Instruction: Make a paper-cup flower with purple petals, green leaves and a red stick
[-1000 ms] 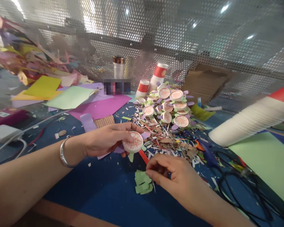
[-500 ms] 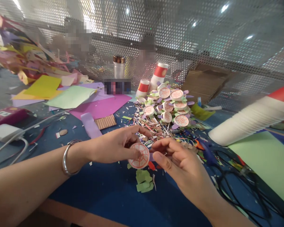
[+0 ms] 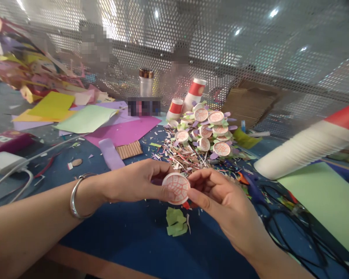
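Between my hands is a round paper cup bottom (image 3: 177, 186) with an orange-red line pattern like a turtle shell on its white face. My left hand (image 3: 145, 180) pinches its left side, thumb on the patterned face and fingers behind. At its right rim, my right hand (image 3: 218, 197) has thumb and bent fingers closed on the edge; the fingertips are partly hidden. Below the disc lie cut green paper pieces (image 3: 176, 223) on the blue tabletop (image 3: 139, 240). Beyond my hands stands a pile of similar patterned discs (image 3: 205, 131) with green and purple paper tabs.
Paper scraps (image 3: 183, 159) spread before the pile. Stacked paper cups (image 3: 305, 143) lie tilted at right, near black cables (image 3: 293, 232). Coloured paper sheets (image 3: 122, 130), corrugated card (image 3: 129, 150) and a white charger (image 3: 6, 162) are at left. A perforated metal screen (image 3: 151, 35) stands behind.
The disc has turned in my fingers and shifted slightly right, its pattern now facing me more fully. The purple tab at its right is no longer visible. My right fingers now meet its rim.
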A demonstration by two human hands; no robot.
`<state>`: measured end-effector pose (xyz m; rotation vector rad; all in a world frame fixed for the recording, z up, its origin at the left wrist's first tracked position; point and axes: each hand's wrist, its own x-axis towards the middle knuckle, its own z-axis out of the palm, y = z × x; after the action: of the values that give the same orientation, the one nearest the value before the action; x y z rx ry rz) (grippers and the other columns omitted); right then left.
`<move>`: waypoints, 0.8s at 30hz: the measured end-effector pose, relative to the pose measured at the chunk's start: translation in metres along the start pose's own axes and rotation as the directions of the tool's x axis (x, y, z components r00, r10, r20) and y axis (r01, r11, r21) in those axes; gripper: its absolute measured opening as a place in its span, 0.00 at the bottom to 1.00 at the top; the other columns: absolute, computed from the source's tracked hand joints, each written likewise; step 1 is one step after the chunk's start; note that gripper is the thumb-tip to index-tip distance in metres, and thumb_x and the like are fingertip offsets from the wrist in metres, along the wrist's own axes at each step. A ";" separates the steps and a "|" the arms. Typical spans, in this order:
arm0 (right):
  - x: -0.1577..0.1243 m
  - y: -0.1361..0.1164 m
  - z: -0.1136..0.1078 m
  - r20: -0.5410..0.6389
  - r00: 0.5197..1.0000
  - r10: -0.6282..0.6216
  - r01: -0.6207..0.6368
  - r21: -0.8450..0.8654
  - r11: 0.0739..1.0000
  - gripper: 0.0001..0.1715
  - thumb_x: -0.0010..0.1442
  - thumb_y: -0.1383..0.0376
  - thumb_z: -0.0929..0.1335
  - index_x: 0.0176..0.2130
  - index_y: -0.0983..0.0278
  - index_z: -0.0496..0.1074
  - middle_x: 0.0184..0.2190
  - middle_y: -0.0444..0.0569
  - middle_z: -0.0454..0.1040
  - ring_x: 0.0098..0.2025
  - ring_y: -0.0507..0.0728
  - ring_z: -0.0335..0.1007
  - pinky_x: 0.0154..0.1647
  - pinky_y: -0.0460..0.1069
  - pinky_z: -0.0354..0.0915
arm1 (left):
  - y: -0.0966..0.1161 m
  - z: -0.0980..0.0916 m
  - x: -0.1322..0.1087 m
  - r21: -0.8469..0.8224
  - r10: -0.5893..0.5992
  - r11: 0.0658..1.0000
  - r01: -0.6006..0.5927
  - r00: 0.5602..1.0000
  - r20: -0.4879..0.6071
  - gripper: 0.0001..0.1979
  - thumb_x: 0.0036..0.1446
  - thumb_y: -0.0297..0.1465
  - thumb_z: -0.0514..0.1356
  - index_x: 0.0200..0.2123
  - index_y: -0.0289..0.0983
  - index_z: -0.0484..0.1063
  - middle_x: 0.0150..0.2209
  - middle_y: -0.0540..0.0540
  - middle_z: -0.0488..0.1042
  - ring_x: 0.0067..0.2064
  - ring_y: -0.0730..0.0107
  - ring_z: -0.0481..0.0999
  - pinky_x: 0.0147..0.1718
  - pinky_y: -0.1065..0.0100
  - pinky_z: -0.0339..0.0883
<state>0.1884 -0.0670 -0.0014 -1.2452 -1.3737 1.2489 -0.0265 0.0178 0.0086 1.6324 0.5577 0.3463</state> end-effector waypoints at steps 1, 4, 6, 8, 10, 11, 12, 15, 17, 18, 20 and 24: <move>0.000 -0.001 -0.004 -0.016 1.000 -0.008 0.008 -0.029 1.000 0.14 0.60 0.56 0.74 0.43 0.58 0.73 0.36 0.42 0.77 0.37 0.50 0.74 0.38 0.43 0.71 | 0.000 -0.001 0.000 -0.002 -0.001 1.000 0.001 0.999 -0.044 0.11 0.57 0.35 0.68 0.38 0.34 0.74 0.34 0.51 0.75 0.35 0.75 0.71 0.33 0.74 0.63; 0.004 -0.004 -0.020 -0.126 0.991 -0.052 0.024 -0.209 0.978 0.15 0.61 0.53 0.73 0.43 0.58 0.74 0.35 0.43 0.78 0.34 0.51 0.74 0.34 0.44 0.70 | 0.000 -0.003 0.002 -0.090 0.017 0.995 -0.037 0.975 -0.220 0.11 0.57 0.35 0.67 0.40 0.34 0.76 0.37 0.48 0.78 0.38 0.73 0.74 0.36 0.72 0.65; 0.007 -0.005 -0.033 -0.162 0.984 -0.069 0.004 -0.367 0.930 0.15 0.61 0.51 0.72 0.41 0.59 0.75 0.31 0.44 0.78 0.31 0.52 0.74 0.31 0.45 0.69 | 0.001 -0.005 0.004 -0.166 0.038 0.982 -0.094 0.948 -0.315 0.11 0.56 0.33 0.67 0.41 0.34 0.78 0.39 0.46 0.80 0.39 0.72 0.76 0.40 0.71 0.67; 0.011 -0.005 -0.045 -0.181 0.979 -0.092 -0.023 -0.547 0.837 0.15 0.61 0.50 0.71 0.39 0.59 0.75 0.30 0.44 0.78 0.30 0.53 0.73 0.31 0.46 0.68 | 0.001 -0.008 0.004 -0.228 0.041 0.964 -0.137 0.924 -0.380 0.11 0.55 0.31 0.68 0.41 0.33 0.78 0.39 0.45 0.81 0.39 0.71 0.77 0.41 0.70 0.68; 0.012 -0.005 -0.055 -0.168 0.982 -0.086 -0.053 -0.683 0.728 0.16 0.61 0.49 0.70 0.37 0.59 0.75 0.29 0.45 0.79 0.29 0.54 0.73 0.29 0.47 0.66 | 0.001 -0.009 0.005 -0.252 0.021 0.958 -0.139 0.907 -0.421 0.11 0.54 0.31 0.69 0.39 0.32 0.78 0.37 0.44 0.82 0.38 0.70 0.78 0.41 0.69 0.68; 0.012 -0.004 -0.060 -0.166 0.982 -0.092 -0.059 -0.728 0.683 0.17 0.62 0.49 0.69 0.36 0.59 0.75 0.29 0.45 0.79 0.28 0.54 0.73 0.29 0.48 0.66 | 0.000 -0.010 0.005 -0.251 0.010 0.959 -0.131 0.902 -0.432 0.12 0.53 0.32 0.69 0.39 0.32 0.77 0.37 0.44 0.82 0.38 0.69 0.78 0.42 0.68 0.68; 0.012 -0.004 -0.064 -0.176 0.978 -0.108 -0.066 -0.762 0.644 0.17 0.62 0.48 0.68 0.35 0.59 0.75 0.29 0.45 0.79 0.27 0.55 0.72 0.29 0.49 0.65 | 0.000 -0.011 0.005 -0.243 0.005 0.962 -0.124 0.899 -0.438 0.12 0.53 0.32 0.69 0.39 0.32 0.77 0.36 0.44 0.82 0.38 0.69 0.79 0.42 0.68 0.68; 0.010 -0.005 -0.077 -0.261 0.949 -0.179 -0.117 -0.815 0.568 0.18 0.61 0.47 0.68 0.36 0.58 0.75 0.28 0.45 0.79 0.27 0.56 0.73 0.30 0.50 0.65 | -0.001 -0.013 0.004 -0.228 0.038 0.962 -0.148 0.903 -0.427 0.11 0.53 0.33 0.70 0.38 0.33 0.78 0.37 0.44 0.82 0.39 0.69 0.79 0.42 0.68 0.68; 0.008 -0.007 -0.085 -0.264 0.951 -0.161 -0.136 -0.825 0.548 0.18 0.60 0.47 0.68 0.36 0.58 0.75 0.28 0.46 0.79 0.27 0.57 0.74 0.29 0.51 0.65 | -0.001 -0.014 0.004 -0.244 0.077 0.950 -0.196 0.902 -0.424 0.10 0.54 0.33 0.70 0.37 0.33 0.79 0.37 0.45 0.82 0.39 0.70 0.79 0.43 0.68 0.69; 0.008 -0.009 -0.088 -0.262 0.954 -0.147 -0.145 -0.831 0.537 0.18 0.59 0.47 0.68 0.35 0.58 0.75 0.28 0.46 0.79 0.27 0.58 0.74 0.29 0.51 0.65 | -0.001 -0.014 0.003 -0.254 0.093 0.943 -0.217 0.901 -0.424 0.09 0.54 0.33 0.70 0.36 0.34 0.79 0.37 0.45 0.82 0.38 0.70 0.78 0.43 0.68 0.69; 0.007 -0.012 -0.095 -0.291 0.948 -0.132 -0.190 -0.846 0.498 0.15 0.58 0.49 0.69 0.33 0.58 0.75 0.28 0.47 0.80 0.27 0.60 0.75 0.28 0.51 0.64 | -0.001 -0.014 0.003 -0.262 0.109 0.937 -0.231 0.906 -0.409 0.08 0.55 0.34 0.70 0.36 0.35 0.80 0.36 0.46 0.82 0.38 0.71 0.78 0.42 0.69 0.69; 0.006 -0.017 -0.108 -0.439 0.895 -0.075 -0.385 -0.847 0.366 0.07 0.57 0.57 0.71 0.32 0.57 0.74 0.28 0.46 0.81 0.30 0.62 0.77 0.30 0.51 0.62 | -0.004 -0.013 0.003 -0.231 0.111 0.954 -0.190 0.943 -0.315 0.08 0.58 0.35 0.68 0.36 0.36 0.81 0.35 0.47 0.81 0.37 0.73 0.76 0.38 0.71 0.67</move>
<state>0.2928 -0.0485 0.0272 -2.3169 -1.6813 0.0980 -0.0320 0.0307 0.0067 1.3800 0.5868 0.7601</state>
